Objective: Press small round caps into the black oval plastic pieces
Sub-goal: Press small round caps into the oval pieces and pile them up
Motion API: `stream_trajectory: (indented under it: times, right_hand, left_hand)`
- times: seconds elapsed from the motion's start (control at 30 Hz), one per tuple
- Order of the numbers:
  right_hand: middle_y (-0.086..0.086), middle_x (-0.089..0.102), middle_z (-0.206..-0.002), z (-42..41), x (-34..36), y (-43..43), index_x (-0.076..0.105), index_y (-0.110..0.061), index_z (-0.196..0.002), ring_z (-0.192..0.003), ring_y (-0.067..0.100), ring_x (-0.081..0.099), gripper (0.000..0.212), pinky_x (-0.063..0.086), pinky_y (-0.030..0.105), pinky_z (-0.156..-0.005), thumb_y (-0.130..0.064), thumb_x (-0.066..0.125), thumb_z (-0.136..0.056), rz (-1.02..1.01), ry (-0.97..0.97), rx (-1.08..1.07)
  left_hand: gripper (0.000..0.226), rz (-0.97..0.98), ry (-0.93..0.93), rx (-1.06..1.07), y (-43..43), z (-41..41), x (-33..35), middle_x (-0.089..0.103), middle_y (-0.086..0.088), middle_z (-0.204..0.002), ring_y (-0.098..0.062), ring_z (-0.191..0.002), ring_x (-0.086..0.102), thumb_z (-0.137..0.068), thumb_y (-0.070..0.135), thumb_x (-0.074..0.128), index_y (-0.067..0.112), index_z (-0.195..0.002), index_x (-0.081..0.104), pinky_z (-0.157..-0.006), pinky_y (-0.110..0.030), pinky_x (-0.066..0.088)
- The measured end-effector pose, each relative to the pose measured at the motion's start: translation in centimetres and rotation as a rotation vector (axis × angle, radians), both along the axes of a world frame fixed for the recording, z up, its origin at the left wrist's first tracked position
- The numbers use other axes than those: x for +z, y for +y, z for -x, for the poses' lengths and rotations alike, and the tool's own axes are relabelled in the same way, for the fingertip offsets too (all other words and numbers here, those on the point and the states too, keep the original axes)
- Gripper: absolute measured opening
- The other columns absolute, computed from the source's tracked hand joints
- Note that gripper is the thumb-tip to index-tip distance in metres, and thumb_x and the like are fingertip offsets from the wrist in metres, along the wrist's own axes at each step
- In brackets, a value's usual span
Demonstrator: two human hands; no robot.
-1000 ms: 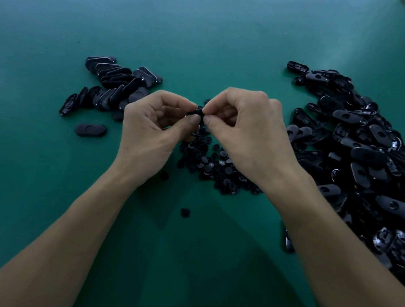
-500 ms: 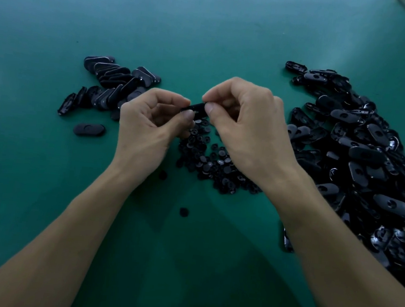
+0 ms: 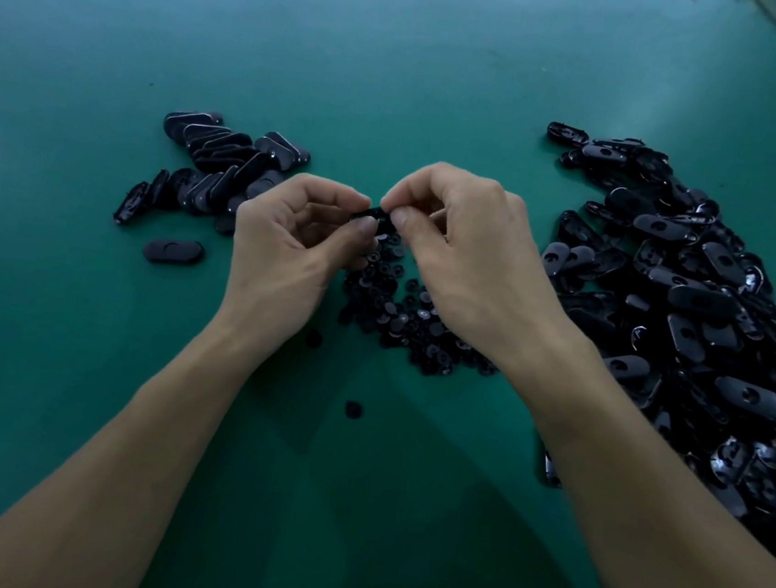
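Between piles (image 3: 692, 297), left hand (image 3: 290, 245) and right hand (image 3: 471, 254) pinch one oval (image 3: 369, 213).

L hand (image 3: 293, 245) + R hand (image 3: 471, 259), fingers curled, tips close together

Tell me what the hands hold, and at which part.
A small black piece, mostly hidden: left hand pinches its left end, right hand its right end.

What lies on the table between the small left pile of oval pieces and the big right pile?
The heap of small round caps, partly under the left hand and right hand, which pinch one black piece; the head view shows it.
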State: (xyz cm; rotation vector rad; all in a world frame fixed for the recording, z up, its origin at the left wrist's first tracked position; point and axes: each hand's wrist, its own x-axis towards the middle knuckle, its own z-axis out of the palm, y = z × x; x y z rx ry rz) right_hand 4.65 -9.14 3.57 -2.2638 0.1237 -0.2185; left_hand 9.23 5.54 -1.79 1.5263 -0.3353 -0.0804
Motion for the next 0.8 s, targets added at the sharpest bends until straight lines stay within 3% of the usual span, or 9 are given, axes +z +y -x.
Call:
stream_trajectory:
  times: [0.27,0.33,0.43,0.57,0.67,0.8]
  right_hand:
    - [-0.006,0.071,-0.086,-0.1,-0.7,0.3,0.074,-0.018,-0.099,-0.08,0.001,0.066,0.016,0.051,0.009,-0.075,-0.006,0.064,-0.093,0.03,-0.007,0.002]
    - [-0.005,0.072,-0.089,0.0,-1.0,0.5,0.074,-0.018,-0.1,-0.084,0.006,0.068,0.017,0.056,0.021,-0.08,-0.006,0.065,-0.091,0.058,0.022,0.009]
    - [-0.005,0.067,-0.094,0.2,-1.4,0.4,0.067,-0.022,-0.102,-0.09,0.017,0.065,0.014,0.055,0.039,-0.083,-0.022,0.07,-0.088,0.166,0.079,-0.004]
    - [0.0,0.058,-0.107,0.6,-1.7,0.1,0.064,-0.024,-0.115,-0.105,0.022,0.056,0.026,0.049,0.039,-0.089,-0.036,0.068,-0.092,0.374,0.217,0.045]
    - [0.002,0.059,-0.105,0.6,-1.9,0.1,0.069,-0.021,-0.109,-0.102,0.024,0.058,0.017,0.051,0.042,-0.088,-0.031,0.064,-0.096,0.382,0.232,0.054]
    - [0.003,0.058,-0.104,0.4,-2.1,0.1,0.071,-0.02,-0.104,-0.098,0.022,0.058,0.014,0.047,0.033,-0.081,-0.029,0.064,-0.097,0.408,0.213,0.05]
  left_hand:
    - [0.018,-0.021,-0.011,-0.007,0.0,0.0,-0.1,0.075,-0.001,-0.077,-0.017,-0.07,0.072,-0.086,-0.001,0.074,0.015,-0.089,0.067,-0.066,-0.029,0.06]
    - [0.019,-0.026,-0.001,0.032,0.0,0.0,-0.2,0.074,0.0,-0.076,-0.018,-0.07,0.072,-0.086,-0.003,0.074,0.015,-0.088,0.066,-0.067,-0.03,0.06]
    - [0.02,-0.016,0.008,0.107,-0.1,-0.2,-0.2,0.071,0.002,-0.076,-0.016,-0.07,0.071,-0.087,-0.003,0.072,0.016,-0.087,0.065,-0.066,-0.027,0.059]
    - [0.017,-0.032,-0.012,0.13,-0.1,-0.1,-0.2,0.07,0.0,-0.077,-0.018,-0.072,0.072,-0.089,0.002,0.072,0.018,-0.087,0.066,-0.065,-0.027,0.059]
    - [0.016,-0.036,-0.015,0.122,-0.1,-0.1,-0.2,0.07,0.003,-0.077,-0.017,-0.072,0.072,-0.089,0.003,0.073,0.017,-0.088,0.066,-0.065,-0.029,0.06]
    - [0.016,-0.033,-0.015,0.118,-0.1,-0.1,-0.1,0.071,0.005,-0.075,-0.015,-0.072,0.072,-0.089,0.002,0.072,0.017,-0.088,0.066,-0.065,-0.028,0.06]
